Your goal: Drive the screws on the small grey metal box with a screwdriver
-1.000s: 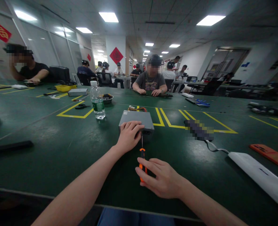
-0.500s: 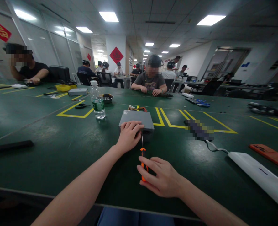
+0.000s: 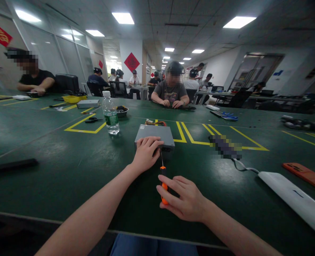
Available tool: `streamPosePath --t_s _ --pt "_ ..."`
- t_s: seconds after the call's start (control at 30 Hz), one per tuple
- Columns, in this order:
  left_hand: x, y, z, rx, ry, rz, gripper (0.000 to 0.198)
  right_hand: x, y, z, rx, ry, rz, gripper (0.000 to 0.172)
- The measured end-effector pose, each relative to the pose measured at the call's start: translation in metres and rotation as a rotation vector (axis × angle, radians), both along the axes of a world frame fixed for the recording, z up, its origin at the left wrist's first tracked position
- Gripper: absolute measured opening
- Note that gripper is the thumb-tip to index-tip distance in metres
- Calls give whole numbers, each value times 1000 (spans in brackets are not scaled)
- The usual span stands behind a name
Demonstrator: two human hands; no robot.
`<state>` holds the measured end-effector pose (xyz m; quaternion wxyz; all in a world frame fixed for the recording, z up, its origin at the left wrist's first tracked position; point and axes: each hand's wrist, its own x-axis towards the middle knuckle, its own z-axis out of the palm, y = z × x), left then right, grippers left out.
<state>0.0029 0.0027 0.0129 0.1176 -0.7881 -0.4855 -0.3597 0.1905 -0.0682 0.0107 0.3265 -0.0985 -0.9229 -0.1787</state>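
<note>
Left hand [image 3: 147,151] open, fingers apart, braced on grey box [image 3: 156,132]; right-hand [image 3: 187,199] fingers clamped round screwdriver [image 3: 163,171]. Risk: off-axis push slips tip, jabs left hand.

I view, via remote cam, glazed partition wall [image 3: 49,53] at L, rect ceiling lights [image 3: 123,18] above, wht pillar [image 3: 132,46] w/ red diamond sign [image 3: 131,62] near ctr, framed door [image 3: 253,73] at R, blk chair [image 3: 67,84] beyond green table [image 3: 200,174].
</note>
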Motion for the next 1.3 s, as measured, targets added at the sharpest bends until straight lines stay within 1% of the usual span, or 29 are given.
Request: streamPosePath --t_s 0.13,0.23,0.33,0.43,0.53,0.6,0.67,0.8,0.9,1.03,1.13,1.2,1.3 --pt "0 0 0 -2 -2 1 28 1 3 -7 22 76 9 16" --pt "0 0 0 -1 -1 1 28 0 3 -8 -13 84 8 23" --pt "-1 0 0 -4 -1 -3 27 -1 0 -3 -40 18 6 30" --pt "0 0 1 -6 -1 -8 27 -1 -1 0 -14 -32 -4 27" --pt "0 0 1 -5 0 -8 27 1 0 -3 18 27 -14 20" --pt "0 -1 1 -3 0 -7 27 1 1 -6 14 51 -13 19" --pt "0 -1 1 -5 0 -8 27 1 1 -6 -9 38 -15 22" --pt "-1 0 0 -7 -1 -5 27 -1 0 -2 -48 -37 -14 31" --pt "-1 0 0 0 -2 -9 27 -1 1 -1 -40 -63 -14 29" --pt "-1 0 0 0 -5 -5 27 -1 3 -8 15 36 11 21" --pt "-1 0 0 -5 0 0 28 -1 3 -8 -6 36 -2 25" --pt "-1 0 0 -3 -1 -2 28 -1 2 -5 -31 9 -9 30" --pt "0 0 0 0 -4 -4 27 -1 0 0 -40 -37 -6 31"
